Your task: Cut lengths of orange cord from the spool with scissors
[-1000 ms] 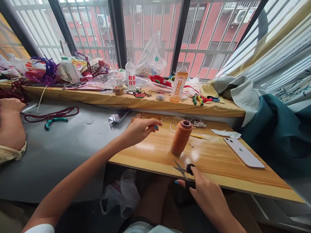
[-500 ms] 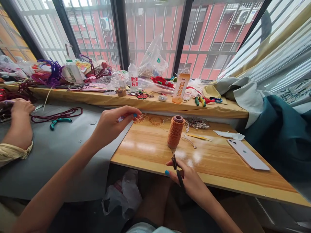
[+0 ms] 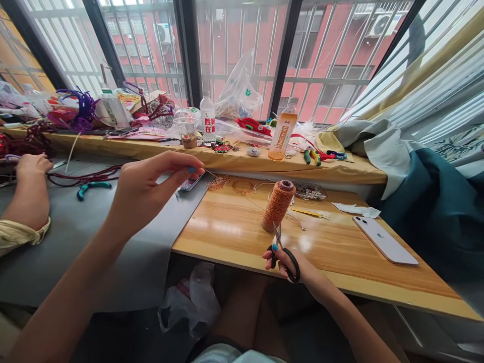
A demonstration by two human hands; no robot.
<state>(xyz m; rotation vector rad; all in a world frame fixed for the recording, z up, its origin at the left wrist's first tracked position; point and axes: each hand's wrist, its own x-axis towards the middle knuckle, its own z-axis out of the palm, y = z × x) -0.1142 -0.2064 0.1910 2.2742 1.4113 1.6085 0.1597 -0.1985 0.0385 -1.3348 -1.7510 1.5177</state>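
Note:
My left hand (image 3: 141, 189) is raised over the left side of the wooden table, thumb and forefinger pinched on a thin orange thread (image 3: 210, 173). The thread trails toward a loose orange tangle (image 3: 218, 183) on the tabletop. My right hand (image 3: 307, 274) holds black-handled scissors (image 3: 293, 264) near the front edge, with fingers in the loops and the blades parted and pointing up. Just beyond the blade tips stands a spool of orange thread (image 3: 278, 204), leaning slightly right. A strand runs from it to the left across the wood.
A phone (image 3: 385, 240), yellow tweezers (image 3: 308, 213) and a tray of beads (image 3: 309, 191) lie on the wooden table (image 3: 219, 227). Bottles, including an orange drink (image 3: 283, 133), crowd the sill. At left, a co-worker's hand (image 3: 34, 165) is near dark red cords and teal pliers (image 3: 93, 189).
My left hand has moved left and slightly down with the thread. In my right hand the scissors have turned and their blades have parted. The spool's top has tipped rightward.

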